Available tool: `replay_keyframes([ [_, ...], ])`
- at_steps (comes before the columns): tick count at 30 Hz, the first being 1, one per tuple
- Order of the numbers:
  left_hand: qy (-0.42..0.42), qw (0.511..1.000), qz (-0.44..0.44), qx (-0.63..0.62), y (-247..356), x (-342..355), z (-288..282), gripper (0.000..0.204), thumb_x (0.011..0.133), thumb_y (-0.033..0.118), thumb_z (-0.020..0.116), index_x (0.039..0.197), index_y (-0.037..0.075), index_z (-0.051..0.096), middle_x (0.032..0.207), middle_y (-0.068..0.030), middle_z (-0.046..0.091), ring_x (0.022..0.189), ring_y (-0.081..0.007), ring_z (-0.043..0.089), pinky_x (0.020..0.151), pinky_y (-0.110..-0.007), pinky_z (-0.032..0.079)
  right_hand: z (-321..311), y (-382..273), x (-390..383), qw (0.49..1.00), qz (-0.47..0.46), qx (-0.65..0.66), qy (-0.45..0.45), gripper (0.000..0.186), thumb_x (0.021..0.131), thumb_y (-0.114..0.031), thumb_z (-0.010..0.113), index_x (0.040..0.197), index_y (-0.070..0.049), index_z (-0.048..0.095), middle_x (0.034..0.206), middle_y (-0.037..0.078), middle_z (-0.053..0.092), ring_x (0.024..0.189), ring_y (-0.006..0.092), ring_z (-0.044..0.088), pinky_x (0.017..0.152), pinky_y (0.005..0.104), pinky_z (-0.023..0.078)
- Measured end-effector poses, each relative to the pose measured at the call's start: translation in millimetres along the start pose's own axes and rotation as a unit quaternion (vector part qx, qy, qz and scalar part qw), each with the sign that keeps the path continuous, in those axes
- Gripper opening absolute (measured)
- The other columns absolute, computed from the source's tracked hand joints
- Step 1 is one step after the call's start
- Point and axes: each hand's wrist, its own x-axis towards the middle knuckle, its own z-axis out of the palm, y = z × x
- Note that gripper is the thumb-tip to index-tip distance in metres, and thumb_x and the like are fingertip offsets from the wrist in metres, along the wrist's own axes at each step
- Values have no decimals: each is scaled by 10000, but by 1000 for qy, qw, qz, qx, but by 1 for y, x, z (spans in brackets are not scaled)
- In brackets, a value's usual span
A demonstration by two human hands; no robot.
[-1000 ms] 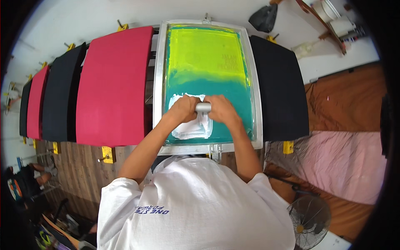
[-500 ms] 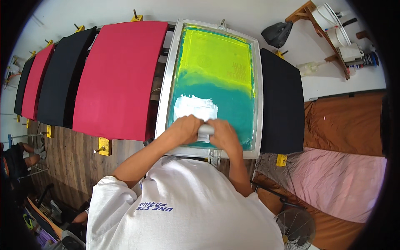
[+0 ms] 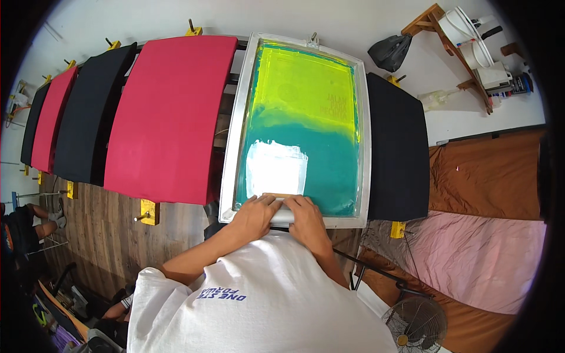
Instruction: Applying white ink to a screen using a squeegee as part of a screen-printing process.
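Note:
A metal-framed printing screen (image 3: 237,123) lies in front of me, its mesh yellow at the far end and teal at the near end. A patch of white ink (image 3: 276,167) covers the near left part of the mesh. Both hands grip a squeegee (image 3: 282,213) at the near edge of the screen. My left hand (image 3: 254,215) holds its left half and my right hand (image 3: 307,216) its right half. The blade is mostly hidden under my fingers.
Flat pallets flank the screen: a red one (image 3: 170,115) just to the left, then black (image 3: 94,115) and red ones farther left, and a black one (image 3: 397,147) to the right. A fan (image 3: 415,323) stands low right. A wooden shelf (image 3: 465,41) with white buckets leans at top right.
Both hands have drawn the squeegee toward me, from the middle of the teal area to the near frame edge. A smooth white ink rectangle now lies spread behind it.

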Motion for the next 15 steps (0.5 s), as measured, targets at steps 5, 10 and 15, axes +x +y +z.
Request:
replay_keyframes([
  [5,-30,997,-55,-49,-21,50,-24,325,684,10,648,1001,52,707,896,-191,713,820,-391,687,812,-475,540,-29,10,53,999,-7,-38,-25,408,664,55,613,1057,-35,676,1012,179,666,991,388,627,863,471,509],
  [10,-44,990,-125,-37,-61,108,-19,413,689,-6,645,1085,78,726,878,-231,706,828,-403,693,771,-463,568,-39,31,118,997,29,-59,-31,291,732,15,639,1006,-81,658,992,183,660,974,390,639,830,484,528],
  [15,-20,992,-110,-54,-41,75,-5,439,685,-13,657,1118,48,694,971,-218,707,855,-403,689,794,-466,566,-12,37,83,999,0,-43,28,332,687,62,641,995,-60,642,981,166,645,976,394,607,843,473,507],
])
